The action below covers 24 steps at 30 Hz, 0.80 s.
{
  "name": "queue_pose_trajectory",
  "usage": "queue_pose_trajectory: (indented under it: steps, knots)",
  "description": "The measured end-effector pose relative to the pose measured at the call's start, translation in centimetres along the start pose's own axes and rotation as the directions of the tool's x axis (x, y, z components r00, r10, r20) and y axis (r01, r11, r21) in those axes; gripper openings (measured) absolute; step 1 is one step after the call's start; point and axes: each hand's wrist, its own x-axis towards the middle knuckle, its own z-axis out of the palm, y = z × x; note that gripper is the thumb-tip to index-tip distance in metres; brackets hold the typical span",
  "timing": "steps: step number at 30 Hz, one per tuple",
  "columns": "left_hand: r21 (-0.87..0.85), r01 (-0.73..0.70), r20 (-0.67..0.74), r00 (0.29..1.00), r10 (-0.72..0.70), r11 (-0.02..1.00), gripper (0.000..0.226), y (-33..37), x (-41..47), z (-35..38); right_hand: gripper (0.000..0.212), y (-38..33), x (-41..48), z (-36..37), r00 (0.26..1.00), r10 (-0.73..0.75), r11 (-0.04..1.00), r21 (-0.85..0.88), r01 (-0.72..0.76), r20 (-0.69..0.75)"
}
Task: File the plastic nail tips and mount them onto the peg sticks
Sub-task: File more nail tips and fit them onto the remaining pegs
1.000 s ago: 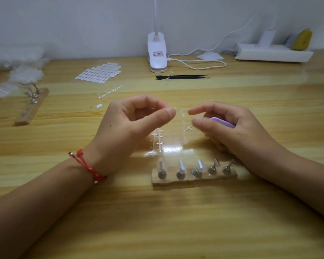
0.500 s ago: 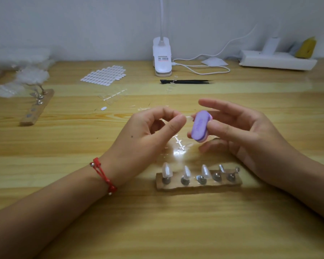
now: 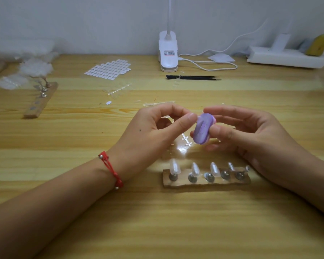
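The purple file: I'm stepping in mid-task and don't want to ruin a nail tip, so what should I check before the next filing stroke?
1. Purple file held securely in the right hand: ok, thumb and fingers grip it.
2. Left hand closed in a thumb-and-forefinger pinch beside the file: ok.
3. Nail tip actually in that pinch: cannot tell, the fingers hide it.
4. Wooden peg holder lying flat on the table, on the near side of the hands: ok.
5. A free peg waiting: cannot tell. The three left pegs carry mounted tips, and the two right pegs are too blurred to judge.
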Motion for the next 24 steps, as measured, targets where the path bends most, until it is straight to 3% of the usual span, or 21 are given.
queue_pose_trajectory:
  steps: [11,16,20,24]
  knots:
    - [0.020,0.002,-0.011,1.000,-0.002,1.000,0.016,0.07,-0.11,0.03,0.033,0.04,-0.04,-0.02,0.999,0.021,0.996,-0.090,-0.018,0.037]
    - [0.033,0.006,0.010,1.000,-0.006,0.999,0.013,0.03,-0.12,0.12,0.034,0.15,0.05,-0.03,1.000,0.021,0.996,-0.083,-0.022,-0.014]
    - [0.034,0.024,-0.020,1.000,-0.024,0.999,0.013,0.03,-0.13,0.17,0.034,0.11,-0.03,0.17,0.998,0.049,0.991,-0.126,-0.043,0.041]
    - [0.061,0.026,0.003,1.000,-0.027,0.998,0.013,0.06,-0.08,0.21,0.034,0.32,0.14,-0.06,0.999,0.028,0.996,-0.081,-0.031,-0.038]
